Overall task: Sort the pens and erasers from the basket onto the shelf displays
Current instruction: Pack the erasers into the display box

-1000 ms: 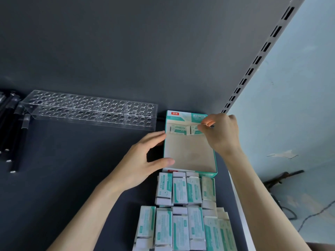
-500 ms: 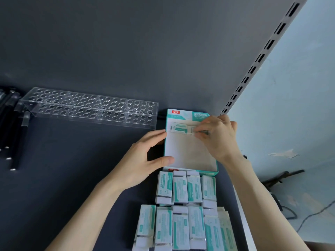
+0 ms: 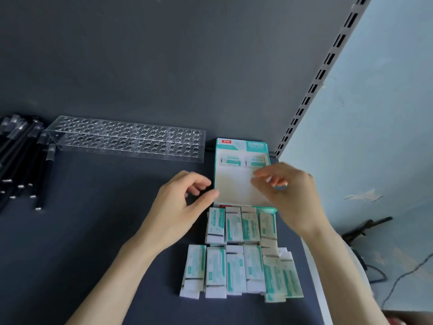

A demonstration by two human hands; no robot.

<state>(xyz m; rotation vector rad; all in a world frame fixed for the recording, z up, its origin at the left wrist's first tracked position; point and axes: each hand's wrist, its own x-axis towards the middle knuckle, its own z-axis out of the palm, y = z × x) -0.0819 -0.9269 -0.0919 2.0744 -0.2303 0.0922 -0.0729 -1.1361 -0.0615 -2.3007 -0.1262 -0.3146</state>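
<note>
Loose erasers (image 3: pixel 234 249) lie in two rows nearest on the shelf (image 3: pixel 93 231); the left hand (image 3: pixel 180 207), loosely curled, touches its thumb to the box (image 3: pixel 234 184); the right hand (image 3: pixel 290 193) hovers above it, relaxed, empty; boxed erasers (image 3: pixel 230 159) sit at its far end.

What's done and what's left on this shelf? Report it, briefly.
Done: two erasers sit at the back of the teal display box. In hand: nothing visible; the left hand touches the box's left wall, the right hand hovers over it, blurred. Left: two rows of loose erasers lie before the box, and the pens lie beside the clear holder, no pen in it.
</note>
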